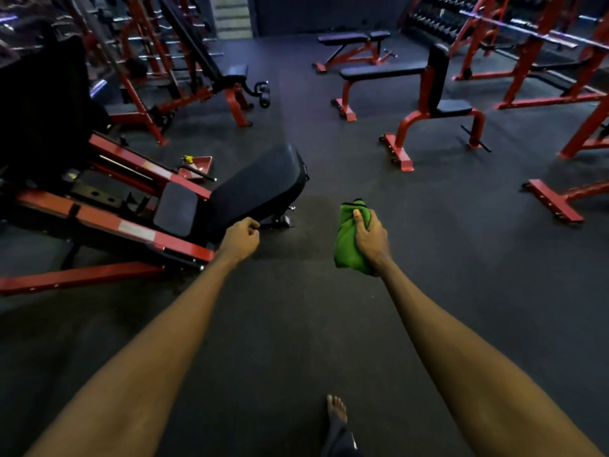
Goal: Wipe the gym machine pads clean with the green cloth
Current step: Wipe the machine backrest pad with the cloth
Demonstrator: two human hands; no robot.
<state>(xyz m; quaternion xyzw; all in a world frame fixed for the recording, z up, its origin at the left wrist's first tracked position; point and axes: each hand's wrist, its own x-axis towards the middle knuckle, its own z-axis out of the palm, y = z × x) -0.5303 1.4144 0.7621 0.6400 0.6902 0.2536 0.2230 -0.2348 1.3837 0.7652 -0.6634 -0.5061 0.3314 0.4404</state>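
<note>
We stand on the dark rubber floor [329, 324], facing the red-framed machine [108, 222] at near left. A flat bench [382, 72] waits far right. The machine's long black back pad [260, 179] slopes up toward us, with the smaller seat pad [176, 209] just left of it. Neither is touched yet, so we judge the wiping here has not begun. The green cloth [346, 245] hangs over the floor, right of the back pad and apart from it. It is bunched into a wad, likely so it gives a firm face to press with. Our right hand [370, 235] is clenched round it, thumb on top. Our left hand [240, 239] is curled into a loose fist with nothing in it, near the pad's lower edge, probably ready to steady us.
</note>
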